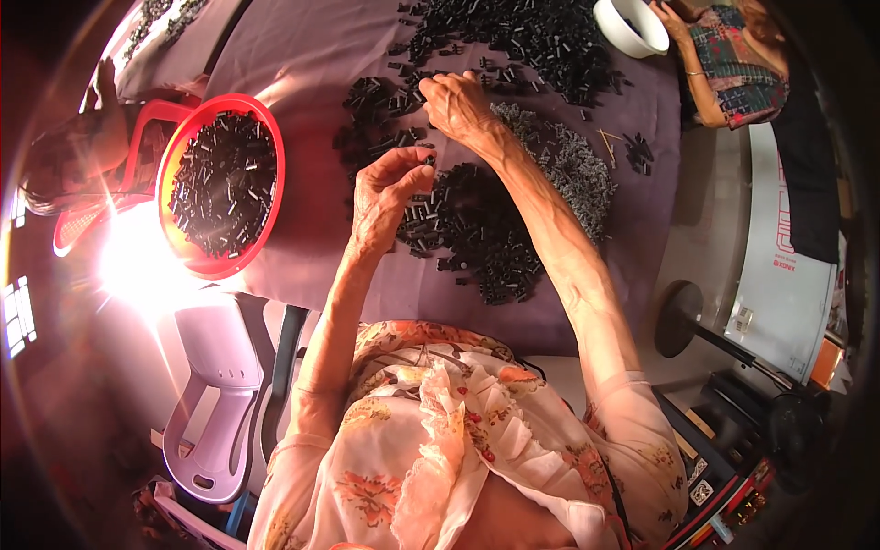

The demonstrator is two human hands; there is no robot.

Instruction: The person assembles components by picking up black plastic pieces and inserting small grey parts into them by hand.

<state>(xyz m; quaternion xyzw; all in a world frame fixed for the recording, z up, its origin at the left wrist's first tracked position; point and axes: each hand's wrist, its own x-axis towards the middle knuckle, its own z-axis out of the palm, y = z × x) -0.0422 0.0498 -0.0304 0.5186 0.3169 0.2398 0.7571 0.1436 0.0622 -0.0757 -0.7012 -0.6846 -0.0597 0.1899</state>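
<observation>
Over the middle of the table, my left hand [385, 192] pinches a small black plastic piece [429, 160] between thumb and fingertips. My right hand [456, 105] is farther forward with its fingers curled together above scattered black pieces [371, 96]; anything inside them is hidden. Below my right forearm spreads a heap of short black tubular pieces [486, 229]. Beside that heap, to the right of the forearm, lies a pile of small grey pieces [584, 174].
A red plastic basket [275, 174] full of black pieces stands at the left, near a glaring light. At the far side is a larger black heap [541, 46]. Another person's hand [674, 23] touches a white bowl [632, 29]. Thin sticks [607, 147] lie at the right.
</observation>
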